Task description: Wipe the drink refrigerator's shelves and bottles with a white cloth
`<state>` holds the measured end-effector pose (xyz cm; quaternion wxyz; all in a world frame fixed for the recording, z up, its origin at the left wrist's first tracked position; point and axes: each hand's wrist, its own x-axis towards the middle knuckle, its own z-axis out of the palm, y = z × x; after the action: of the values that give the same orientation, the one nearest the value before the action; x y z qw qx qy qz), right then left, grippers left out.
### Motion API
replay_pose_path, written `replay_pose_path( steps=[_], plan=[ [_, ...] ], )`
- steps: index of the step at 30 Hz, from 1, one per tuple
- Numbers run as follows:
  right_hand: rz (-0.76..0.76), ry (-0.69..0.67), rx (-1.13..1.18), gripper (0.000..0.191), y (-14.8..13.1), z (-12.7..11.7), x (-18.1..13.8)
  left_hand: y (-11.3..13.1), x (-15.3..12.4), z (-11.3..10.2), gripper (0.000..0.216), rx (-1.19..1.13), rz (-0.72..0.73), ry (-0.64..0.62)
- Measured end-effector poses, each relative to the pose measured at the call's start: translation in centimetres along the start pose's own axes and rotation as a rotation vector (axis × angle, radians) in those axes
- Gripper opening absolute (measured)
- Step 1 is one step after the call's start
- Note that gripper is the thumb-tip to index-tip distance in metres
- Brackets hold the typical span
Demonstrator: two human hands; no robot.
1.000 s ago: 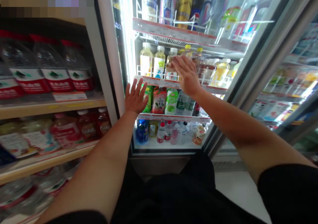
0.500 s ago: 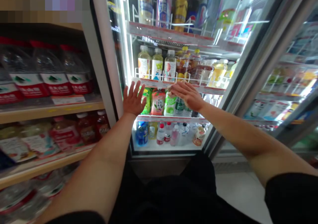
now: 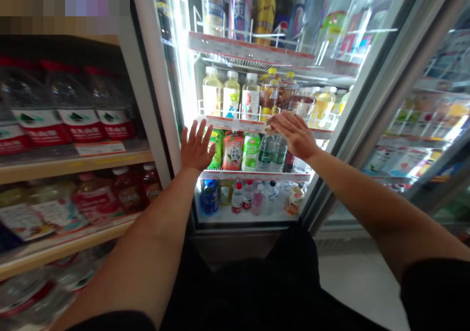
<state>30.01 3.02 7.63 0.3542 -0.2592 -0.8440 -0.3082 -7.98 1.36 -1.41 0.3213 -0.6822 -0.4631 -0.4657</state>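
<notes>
I face an open drinks cooler. My left hand (image 3: pixel 196 147) is open, fingers spread, resting at the left end of a middle shelf, right beside a green-labelled bottle (image 3: pixel 217 149). My right hand (image 3: pixel 293 132) is flat with fingers stretched out, lying over the price rail (image 3: pixel 238 124) of the shelf above, in front of clear water bottles (image 3: pixel 272 152). It holds nothing. Pale juice bottles (image 3: pixel 230 95) stand just above that rail. A red-labelled bottle (image 3: pixel 232 150) and a green-and-white one (image 3: pixel 250 151) stand between my hands.
The glass cooler door (image 3: pixel 370 76) stands open to the right. Wooden shelves (image 3: pixel 73 160) at left carry large water jugs (image 3: pixel 77 106) and red drink bottles (image 3: pixel 127 189). Cans (image 3: pixel 265 10) fill the top cooler shelf; small bottles (image 3: pixel 253 196) line the bottom one.
My right hand dropped from the juice bottles on the upper shelf to the price rail, then slid right. My left hand stayed in place.
</notes>
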Motion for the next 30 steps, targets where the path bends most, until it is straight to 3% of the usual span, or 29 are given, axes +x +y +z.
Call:
replay_pose_path(
  steps=[4,6,9,11,15,17,23,28,30],
  plan=[
    [0.172,0.171,-0.034,0.066,1.0,-0.1,0.3,0.0,0.0,0.0,0.061,-0.008,-0.006,0.006],
    [0.130,0.126,-0.030,0.066,0.3,0.3,-0.4,0.0,0.1,-0.1,0.061,0.000,-0.005,0.009],
    [-0.035,-0.062,-0.004,0.065,-0.8,0.8,-1.8,0.1,0.0,-0.1,0.060,0.035,-0.001,0.006],
    [-0.083,-0.092,-0.014,0.063,-0.7,0.6,-1.9,0.1,0.0,0.0,0.060,0.048,-0.003,0.004],
    [0.053,0.129,-0.084,0.061,0.3,0.2,-0.9,0.3,0.1,-0.1,0.064,0.045,-0.053,-0.023],
    [0.090,0.169,-0.092,0.062,0.0,0.6,-1.1,0.3,0.2,-0.1,0.072,0.064,-0.074,-0.055],
    [-0.139,-0.113,0.003,0.059,-2.4,2.2,-3.2,-0.1,0.1,0.1,0.074,0.068,-0.051,-0.041],
    [0.015,0.078,-0.039,0.056,-2.3,2.3,-1.3,-0.3,-0.1,0.1,0.073,-0.013,-0.044,-0.015],
    [0.010,0.081,-0.025,0.056,-2.9,2.9,-0.9,-0.2,-0.1,0.0,0.074,-0.031,-0.046,-0.007]
  ],
)
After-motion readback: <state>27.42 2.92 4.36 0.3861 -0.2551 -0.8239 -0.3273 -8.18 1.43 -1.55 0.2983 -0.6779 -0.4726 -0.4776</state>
